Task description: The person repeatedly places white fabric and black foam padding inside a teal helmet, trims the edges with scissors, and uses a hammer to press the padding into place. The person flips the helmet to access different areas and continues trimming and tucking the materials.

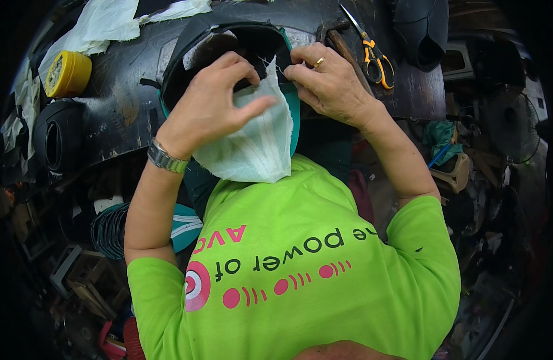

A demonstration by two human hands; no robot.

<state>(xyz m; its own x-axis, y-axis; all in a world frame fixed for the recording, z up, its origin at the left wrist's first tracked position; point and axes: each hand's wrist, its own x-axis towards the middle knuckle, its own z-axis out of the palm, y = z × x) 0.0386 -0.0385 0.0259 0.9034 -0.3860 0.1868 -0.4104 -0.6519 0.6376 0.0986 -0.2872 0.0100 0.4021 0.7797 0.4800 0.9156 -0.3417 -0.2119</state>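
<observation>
My left hand is over a thin whitish cloth, its thumb stretched out and apart from the curled fingers. The cloth rises to a frayed point between my hands and hangs down against my shirt. At the right of that point, my right hand has thumb and fingers pinched together near loose threads; what they hold is too small to make out. Behind both hands lies a hollow black and teal sewn piece, its opening facing me and a pale patch inside. Part of its teal edge shows beside the cloth.
On the dark worktable are a yellow tub, white cloth scraps, a hammer, scissors and black rolled pieces. A stack of teal pieces sits below, left of me. Clutter covers the floor.
</observation>
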